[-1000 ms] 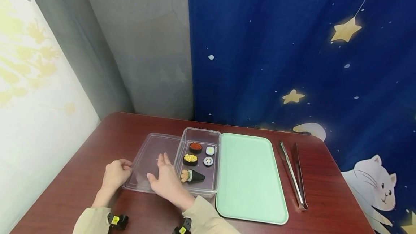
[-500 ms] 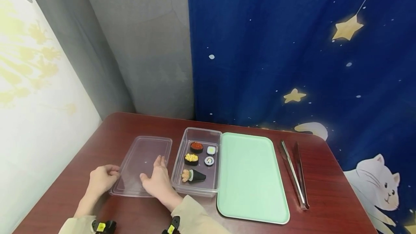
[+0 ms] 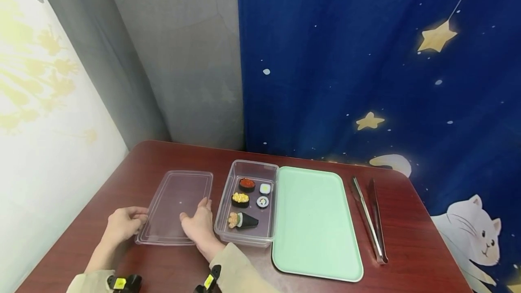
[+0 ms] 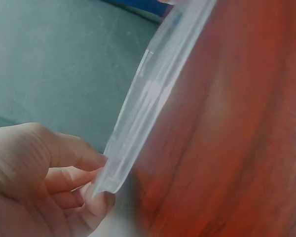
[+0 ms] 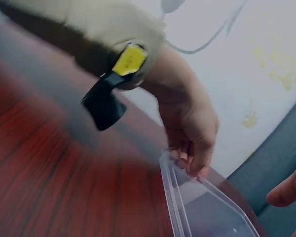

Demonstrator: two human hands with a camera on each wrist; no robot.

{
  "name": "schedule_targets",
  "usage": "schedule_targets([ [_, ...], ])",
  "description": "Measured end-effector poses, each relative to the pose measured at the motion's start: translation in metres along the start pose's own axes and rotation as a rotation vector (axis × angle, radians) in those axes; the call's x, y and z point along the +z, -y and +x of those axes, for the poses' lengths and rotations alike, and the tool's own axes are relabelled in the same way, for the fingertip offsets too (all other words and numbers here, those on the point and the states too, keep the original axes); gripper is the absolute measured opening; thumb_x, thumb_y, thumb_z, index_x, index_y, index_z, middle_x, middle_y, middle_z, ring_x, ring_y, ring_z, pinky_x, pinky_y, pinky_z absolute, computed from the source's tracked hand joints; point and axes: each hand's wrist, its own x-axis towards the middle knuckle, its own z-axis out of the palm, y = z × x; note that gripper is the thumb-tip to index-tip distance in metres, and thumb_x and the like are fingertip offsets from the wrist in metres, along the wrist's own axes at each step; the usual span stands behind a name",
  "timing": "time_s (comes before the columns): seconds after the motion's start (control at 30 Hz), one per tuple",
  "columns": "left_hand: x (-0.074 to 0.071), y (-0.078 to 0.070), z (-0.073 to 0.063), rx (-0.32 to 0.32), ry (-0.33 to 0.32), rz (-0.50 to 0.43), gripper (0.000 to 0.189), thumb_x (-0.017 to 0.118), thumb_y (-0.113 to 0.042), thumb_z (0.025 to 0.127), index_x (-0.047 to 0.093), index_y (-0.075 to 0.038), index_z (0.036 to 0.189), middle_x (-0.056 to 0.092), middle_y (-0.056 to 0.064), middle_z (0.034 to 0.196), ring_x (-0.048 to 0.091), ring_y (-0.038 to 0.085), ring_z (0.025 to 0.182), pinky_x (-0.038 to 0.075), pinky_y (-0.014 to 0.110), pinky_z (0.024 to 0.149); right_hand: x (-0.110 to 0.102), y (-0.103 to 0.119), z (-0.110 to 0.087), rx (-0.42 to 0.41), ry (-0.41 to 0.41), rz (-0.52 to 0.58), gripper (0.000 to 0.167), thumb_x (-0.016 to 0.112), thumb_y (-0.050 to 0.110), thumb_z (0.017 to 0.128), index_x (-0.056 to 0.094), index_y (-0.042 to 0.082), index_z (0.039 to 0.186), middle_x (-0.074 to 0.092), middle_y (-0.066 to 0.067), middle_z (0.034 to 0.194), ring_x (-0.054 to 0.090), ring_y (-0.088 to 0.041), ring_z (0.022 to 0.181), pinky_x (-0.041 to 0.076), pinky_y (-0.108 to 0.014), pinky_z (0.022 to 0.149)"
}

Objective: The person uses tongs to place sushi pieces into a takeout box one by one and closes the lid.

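A clear plastic lid [image 3: 175, 193] lies close over the table on the left, its near edge toward me. My left hand [image 3: 125, 226] pinches its left edge between thumb and fingers, seen close in the left wrist view, where the lid [image 4: 148, 94] appears edge-on. My right hand [image 3: 200, 226] is at the lid's right edge, fingers extended along it and thumb spread over the top. Right of that hand stands a clear plastic box [image 3: 244, 239] holding toy sushi pieces, among them a red-topped one [image 3: 247, 184], a yellow-topped one [image 3: 240, 198] and a hand roll [image 3: 246, 220].
A pale green tray [image 3: 315, 225] lies directly beside the box on its right. Metal tongs [image 3: 371, 225] rest further right, jaws pointing away. Curtains [image 3: 309, 58] hang right behind the dark red table [image 3: 163, 157].
The lid has slid left, away from the box, with both hands moving along with it. It came out from beside the box wall. The box, tray and tongs stay put.
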Motion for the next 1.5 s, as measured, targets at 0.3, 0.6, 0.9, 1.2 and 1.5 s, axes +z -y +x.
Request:
schedule_targets([
  [0.3, -0.009, 0.002, 0.001, -0.047, 0.081, -0.077, 0.027, 0.057, -0.003, 0.087, 0.06, 0.018, 0.103, 0.066, 0.01, 0.071, 0.058, 0.014, 0.059, 0.051, 0.026, 0.051, -0.001, -0.003, 0.001, 0.002, -0.051, -0.038, 0.073, 0.068, 0.017, 0.077, 0.036, -0.013, 0.136, 0.046, -0.027, 0.134, 0.044, -0.04, 0.122, 0.036, -0.048, 0.101],
  [0.6, -0.022, -0.001, -0.001, -0.033, 0.082, -0.2, 0.038, 0.058, -0.014, 0.092, 0.054, 0.015, 0.117, 0.068, 0.011, 0.086, 0.056, 0.011, 0.059, 0.048, 0.027, 0.054, -0.007, -0.001, 0.007, -0.142, -0.118, 0.008, 0.064, 0.065, 0.005, 0.078, 0.04, -0.01, 0.136, 0.053, -0.021, 0.13, 0.049, -0.029, 0.121, 0.04, -0.037, 0.101],
  [0.9, -0.038, -0.015, 0.0, -0.014, 0.055, -0.232, 0.045, 0.059, -0.024, 0.093, 0.054, 0.011, 0.12, 0.069, -0.003, 0.082, 0.057, 0.011, 0.06, 0.048, 0.03, 0.059, -0.026, 0.018, 0.015, -0.299, -0.18, 0.107, 0.056, 0.064, -0.011, 0.075, 0.05, -0.01, 0.129, 0.068, -0.02, 0.087, 0.053, -0.007, 0.063, 0.048, -0.019, 0.063],
  [1.2, -0.042, -0.036, 0.001, 0.045, -0.003, -0.247, 0.047, 0.058, -0.029, 0.094, 0.054, 0.007, 0.124, 0.067, -0.004, 0.09, 0.059, 0.009, 0.067, 0.049, 0.028, 0.06, -0.048, 0.03, 0.023, -0.372, -0.219, 0.245, 0.059, 0.065, -0.02, 0.072, 0.051, -0.01, 0.128, 0.064, -0.021, 0.108, 0.065, -0.024, 0.091, 0.053, -0.023, 0.076],
  [1.5, -0.04, -0.062, 0.002, 0.115, -0.149, -0.262, 0.041, 0.061, -0.027, 0.092, 0.058, 0.004, 0.118, 0.065, -0.012, 0.088, 0.061, -0.002, 0.073, 0.051, 0.022, 0.059, -0.071, 0.036, 0.036, -0.477, -0.296, 0.234, 0.048, 0.065, -0.019, 0.069, 0.059, -0.012, 0.116, 0.064, -0.014, 0.086, 0.064, -0.018, 0.073, 0.053, -0.019, 0.065],
])
